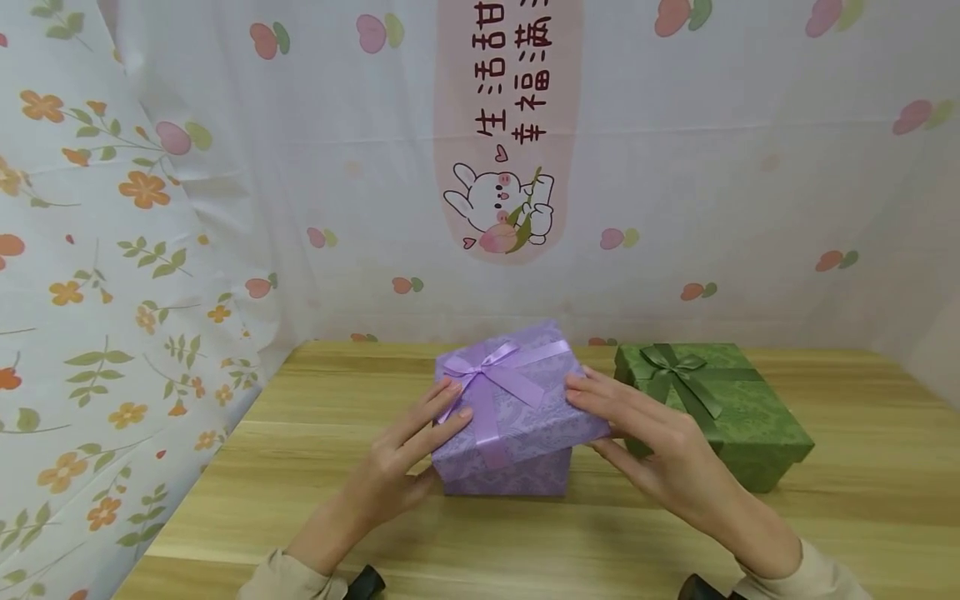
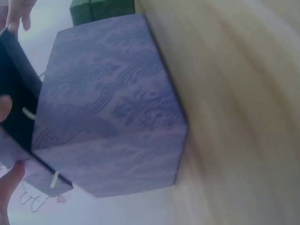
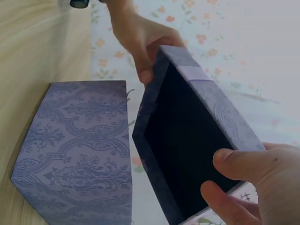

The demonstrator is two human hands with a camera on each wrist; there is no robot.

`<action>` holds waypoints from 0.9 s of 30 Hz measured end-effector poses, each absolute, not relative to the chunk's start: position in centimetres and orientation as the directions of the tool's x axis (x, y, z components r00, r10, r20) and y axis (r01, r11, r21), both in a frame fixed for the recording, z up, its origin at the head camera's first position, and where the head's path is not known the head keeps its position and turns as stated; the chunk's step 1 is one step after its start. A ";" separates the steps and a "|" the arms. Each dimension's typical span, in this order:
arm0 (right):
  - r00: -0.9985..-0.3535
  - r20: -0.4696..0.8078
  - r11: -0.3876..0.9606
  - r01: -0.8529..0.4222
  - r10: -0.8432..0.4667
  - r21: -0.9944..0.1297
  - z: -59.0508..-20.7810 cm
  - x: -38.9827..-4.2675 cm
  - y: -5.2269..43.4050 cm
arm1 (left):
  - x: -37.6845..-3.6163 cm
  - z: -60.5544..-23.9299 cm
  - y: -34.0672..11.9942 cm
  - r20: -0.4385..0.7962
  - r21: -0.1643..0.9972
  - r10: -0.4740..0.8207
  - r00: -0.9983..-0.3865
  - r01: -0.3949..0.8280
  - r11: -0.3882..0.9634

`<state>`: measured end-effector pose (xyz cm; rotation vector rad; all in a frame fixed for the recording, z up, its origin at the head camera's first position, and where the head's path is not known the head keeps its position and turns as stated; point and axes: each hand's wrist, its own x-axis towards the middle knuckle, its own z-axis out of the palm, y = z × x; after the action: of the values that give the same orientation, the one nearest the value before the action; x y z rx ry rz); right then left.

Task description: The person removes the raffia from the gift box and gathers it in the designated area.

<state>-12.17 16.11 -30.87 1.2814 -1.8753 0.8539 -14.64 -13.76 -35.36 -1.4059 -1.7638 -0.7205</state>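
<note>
Left hand (image 1: pixel 408 450): grips left edge of lilac patterned cardboard lid (image 1: pixel 517 400) with ribbon bow. Lid: tilted, raised off matching lilac square box base (image 1: pixel 510 479) on pale wooden surface (image 1: pixel 300 492). Right hand (image 1: pixel 652 442): grips lid's right edge. Green bowed gift box (image 1: pixel 720 408): just right, closed.

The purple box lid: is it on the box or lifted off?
Lifted off: both hands hold the lid above the purple box, its dark underside showing.

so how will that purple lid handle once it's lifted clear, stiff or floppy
Probably stiff: the purple lid keeps straight walls and square corners while the left hand and right hand hold only its ends. Likely light, as it looks hollow underneath. The bow may crush if pressed.
</note>
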 end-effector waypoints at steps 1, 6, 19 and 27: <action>-0.265 0.834 0.290 -0.948 -0.484 -0.132 -30.8 -12.2 16.1 | -14.6 -35.2 -13.9 0.824 -0.035 0.556 -0.112 0.968 0.247; -0.266 0.837 0.286 -0.948 -0.479 -0.138 -30.6 -12.0 16.1 | -14.4 -34.4 -14.2 0.802 -0.069 0.590 -0.097 0.965 0.253; -0.168 0.845 0.278 -0.960 -0.509 -0.023 -29.2 -11.8 16.5 | -13.6 -33.2 -13.5 0.830 -0.222 0.558 0.006 0.921 0.319; -0.221 0.813 0.362 -0.932 -0.539 -0.014 -29.7 -12.5 17.6 | -13.6 -32.8 -13.1 0.840 -0.312 0.533 0.099 0.893 0.325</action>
<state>-12.48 17.64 -29.71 1.2803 -1.8842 0.6744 -13.59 -13.13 -32.79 -1.3372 -1.5657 -0.4403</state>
